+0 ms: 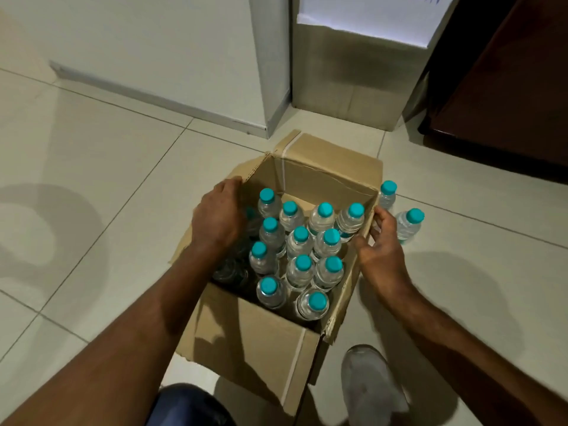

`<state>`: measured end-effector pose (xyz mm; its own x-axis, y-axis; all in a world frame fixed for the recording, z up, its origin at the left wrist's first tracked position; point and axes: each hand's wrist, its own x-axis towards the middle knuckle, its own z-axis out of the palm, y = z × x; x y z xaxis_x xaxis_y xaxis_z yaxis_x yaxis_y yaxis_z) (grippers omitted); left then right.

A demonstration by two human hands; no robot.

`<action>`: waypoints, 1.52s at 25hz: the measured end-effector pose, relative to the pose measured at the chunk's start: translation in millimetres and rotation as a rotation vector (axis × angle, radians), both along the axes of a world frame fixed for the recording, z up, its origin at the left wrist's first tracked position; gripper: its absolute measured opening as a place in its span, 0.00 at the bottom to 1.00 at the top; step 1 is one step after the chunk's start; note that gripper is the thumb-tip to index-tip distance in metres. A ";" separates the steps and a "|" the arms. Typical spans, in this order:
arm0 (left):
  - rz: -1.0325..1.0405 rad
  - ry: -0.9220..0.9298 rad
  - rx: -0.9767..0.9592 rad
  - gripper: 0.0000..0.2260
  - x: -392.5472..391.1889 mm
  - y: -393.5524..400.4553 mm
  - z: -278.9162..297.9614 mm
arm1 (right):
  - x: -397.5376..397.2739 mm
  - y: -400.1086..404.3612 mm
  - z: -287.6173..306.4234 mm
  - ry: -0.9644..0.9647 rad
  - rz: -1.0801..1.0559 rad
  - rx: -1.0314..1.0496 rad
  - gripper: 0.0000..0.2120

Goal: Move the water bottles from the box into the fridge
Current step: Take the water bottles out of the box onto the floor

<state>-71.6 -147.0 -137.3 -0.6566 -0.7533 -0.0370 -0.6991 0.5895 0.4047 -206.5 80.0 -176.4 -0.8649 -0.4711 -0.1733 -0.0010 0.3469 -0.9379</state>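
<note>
- Head view: left hand (216,221) grips the box (264,336) rim, right hand (379,245) pinches its flap (steadying it, probably).
- Bottles (299,242) stand upright inside; two (407,224) wait on the floor.

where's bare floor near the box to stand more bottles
Bare tiles lie left of the box up to the wall, and right of it beyond the two bottles on the floor. Inside, only the far strip behind the back row is free; the bottles in the box are crowded.
</note>
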 end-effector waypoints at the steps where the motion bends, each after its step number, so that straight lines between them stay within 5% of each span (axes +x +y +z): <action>1: 0.008 -0.018 0.022 0.23 3.5 1.3 0.3 | -0.1 -0.1 0.1 0.004 0.011 0.000 0.28; 22: 0.098 -0.049 0.078 0.24 27.5 -10.5 3.8 | -4.6 -23.5 0.8 0.012 0.043 0.118 0.37; 28: -0.083 0.011 -0.246 0.23 -12.5 16.8 9.4 | -24.0 -18.8 10.7 0.516 0.184 0.371 0.24; 33: -0.396 -0.149 -0.165 0.23 -64.9 58.8 -7.6 | -36.4 -30.7 11.0 0.606 0.278 0.565 0.21; 38: -0.300 -0.089 -0.023 0.16 -74.7 57.3 -20.0 | -42.4 -36.2 5.9 0.653 0.229 0.588 0.16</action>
